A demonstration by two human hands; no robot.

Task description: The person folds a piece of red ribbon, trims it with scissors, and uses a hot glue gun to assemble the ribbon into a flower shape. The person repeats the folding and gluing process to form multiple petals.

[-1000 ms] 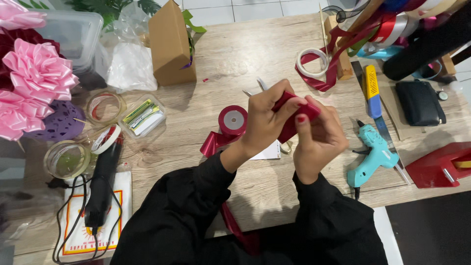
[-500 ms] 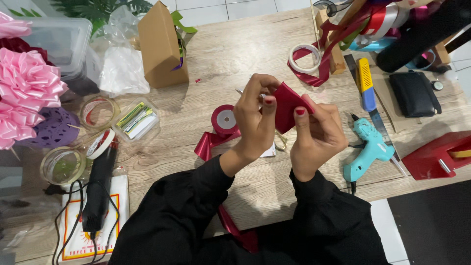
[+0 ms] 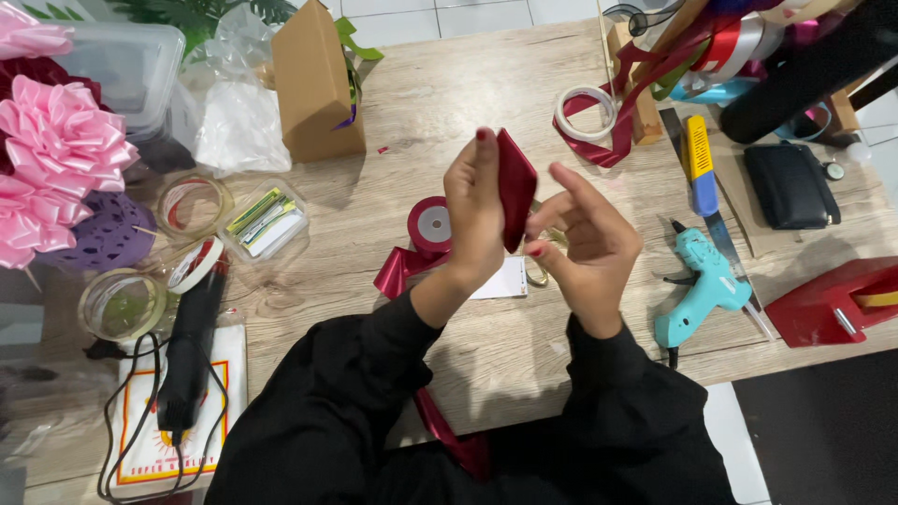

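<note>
Left hand [image 3: 474, 210] is pinching the folded dark red ribbon piece [image 3: 515, 187] upright above the wooden table [image 3: 449, 93], fingers clamped on its left edge. Right hand [image 3: 589, 245] is hovering just beside it, fingers apart and curled, lower fingertips nearing the ribbon's bottom. Keeping the fold's edges aligned and the pinch firm is probably what matters; the teal glue gun [image 3: 706, 285] is lying further right.
</note>
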